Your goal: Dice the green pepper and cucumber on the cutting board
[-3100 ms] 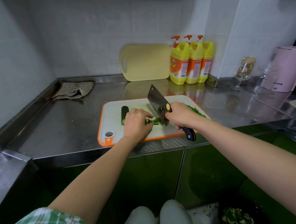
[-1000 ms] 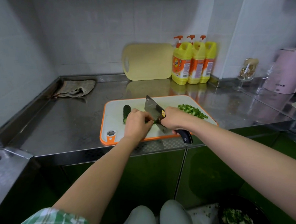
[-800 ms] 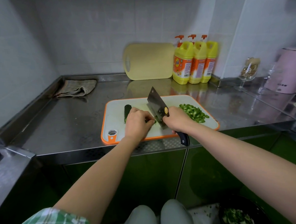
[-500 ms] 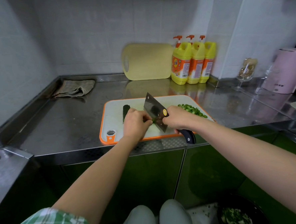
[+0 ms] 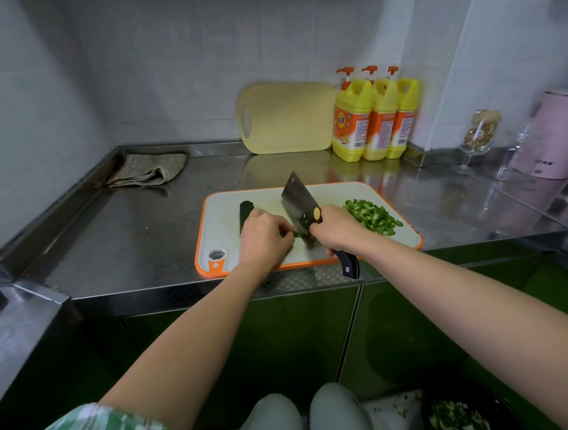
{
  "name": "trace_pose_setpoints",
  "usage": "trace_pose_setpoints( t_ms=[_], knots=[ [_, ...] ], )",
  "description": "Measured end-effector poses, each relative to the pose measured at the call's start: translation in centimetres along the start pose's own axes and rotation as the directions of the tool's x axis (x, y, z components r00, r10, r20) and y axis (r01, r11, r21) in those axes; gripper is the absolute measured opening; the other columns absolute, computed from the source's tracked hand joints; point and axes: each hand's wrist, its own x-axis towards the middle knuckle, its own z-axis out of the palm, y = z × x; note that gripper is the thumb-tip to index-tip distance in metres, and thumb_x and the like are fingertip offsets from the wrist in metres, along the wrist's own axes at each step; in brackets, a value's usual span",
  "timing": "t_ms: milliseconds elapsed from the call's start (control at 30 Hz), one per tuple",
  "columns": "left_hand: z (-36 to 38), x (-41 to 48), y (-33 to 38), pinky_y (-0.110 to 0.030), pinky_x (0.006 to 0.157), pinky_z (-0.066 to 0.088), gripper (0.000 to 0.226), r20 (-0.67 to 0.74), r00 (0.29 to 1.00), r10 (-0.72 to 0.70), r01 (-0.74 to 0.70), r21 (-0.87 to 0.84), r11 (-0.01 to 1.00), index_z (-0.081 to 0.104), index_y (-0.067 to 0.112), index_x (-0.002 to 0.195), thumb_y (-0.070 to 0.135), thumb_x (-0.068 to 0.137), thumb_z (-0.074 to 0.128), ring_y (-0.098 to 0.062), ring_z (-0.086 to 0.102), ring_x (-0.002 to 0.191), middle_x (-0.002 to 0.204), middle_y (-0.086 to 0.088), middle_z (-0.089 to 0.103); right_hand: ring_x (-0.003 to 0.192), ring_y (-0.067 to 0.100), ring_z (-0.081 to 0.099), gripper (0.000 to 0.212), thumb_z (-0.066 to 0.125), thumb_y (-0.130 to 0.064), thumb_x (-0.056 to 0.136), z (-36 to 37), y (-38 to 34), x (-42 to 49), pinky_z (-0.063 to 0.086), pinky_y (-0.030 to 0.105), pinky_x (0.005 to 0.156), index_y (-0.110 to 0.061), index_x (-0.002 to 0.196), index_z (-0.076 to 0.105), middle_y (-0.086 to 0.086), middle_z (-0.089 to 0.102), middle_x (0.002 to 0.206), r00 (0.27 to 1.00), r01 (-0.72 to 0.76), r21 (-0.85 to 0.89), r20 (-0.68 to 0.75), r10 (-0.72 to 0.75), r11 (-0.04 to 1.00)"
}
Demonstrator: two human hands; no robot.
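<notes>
A white cutting board with an orange rim [image 5: 222, 217] lies on the steel counter. A dark green cucumber piece [image 5: 245, 212] rests on its left part, mostly hidden under my left hand [image 5: 264, 238], whose curled fingers hold green strips [image 5: 296, 233] down. My right hand [image 5: 338, 231] grips the black handle of a cleaver [image 5: 298, 199]; its blade is tilted, edge down at the strips beside my left fingertips. A pile of diced green pieces [image 5: 372, 217] sits on the board's right part.
A folded cloth [image 5: 145, 171] lies at the counter's back left. A yellow board [image 5: 285, 117] and three yellow detergent bottles [image 5: 373, 117] stand against the wall. Glasses [image 5: 478, 140] and a pink kettle [image 5: 560, 132] are at right. A dark bowl of scraps [image 5: 463, 422] sits on the floor.
The cleaver has kept rising and dropping in chopping strokes against the strips. My left hand stayed on the cucumber; the diced pile on the right came into view.
</notes>
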Motion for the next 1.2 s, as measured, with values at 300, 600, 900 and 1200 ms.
trace_pose_setpoints(
  t_ms=[300, 600, 900, 1200],
  knots=[
    [0.1, 0.0, 0.1, -0.022, 0.077, 0.035, 0.01, -0.004, 1.0, -0.017, 0.017, -0.006, 1.0, 0.078, 0.015, 0.087, 0.019, 0.083, 0.07, -0.02, 0.049, 0.101, 0.085, -0.003, 0.071, 0.033, 0.016, 0.05, 0.009, 0.041, -0.007, 0.092, -1.8, -0.1, -1.5, 0.037, 0.016, 0.037, -0.006, 0.087, 0.048, 0.011, 0.053, 0.052, 0.999, 0.009, 0.001, 0.046, -0.009, 1.0],
    [-0.1, -0.1, 0.3, -0.023, 0.078, 0.036, 0.011, -0.01, 1.0, -0.003, 0.003, 0.007, 1.0, 0.078, 0.014, 0.089, 0.018, 0.084, 0.069, -0.02, 0.049, 0.101, 0.087, -0.005, 0.07, 0.034, 0.017, 0.05, 0.01, 0.041, -0.005, 0.093, -1.8, -0.8, -2.4, 0.043, 0.02, 0.04, -0.002, 0.092, 0.05, 0.013, 0.056, 0.051, 0.996, 0.006, -0.092, 0.093, 0.003, 0.996],
    [0.0, 0.1, 0.1, -0.026, 0.074, 0.038, 0.012, -0.008, 1.0, 0.02, -0.02, 0.039, 0.999, 0.079, 0.013, 0.089, 0.016, 0.082, 0.069, -0.023, 0.049, 0.1, 0.084, -0.008, 0.069, 0.04, 0.018, 0.052, 0.01, 0.042, -0.004, 0.094, -0.7, -2.2, -1.3, 0.037, 0.02, 0.039, -0.001, 0.091, 0.051, 0.01, 0.055, 0.052, 0.996, 0.006, -0.204, 0.089, 0.013, 0.979],
    [0.3, 0.1, -0.3, -0.029, 0.079, 0.043, 0.011, 0.015, 0.998, 0.065, -0.065, 0.016, 0.998, 0.079, 0.02, 0.088, 0.018, 0.081, 0.071, -0.019, 0.049, 0.101, 0.084, -0.001, 0.071, 0.046, 0.021, 0.056, 0.013, 0.042, -0.003, 0.093, -0.2, -1.1, 0.4, 0.044, 0.025, 0.046, -0.001, 0.082, 0.049, 0.01, 0.055, 0.054, 0.999, -0.035, -0.138, 0.029, 0.039, 0.99]
  ],
)
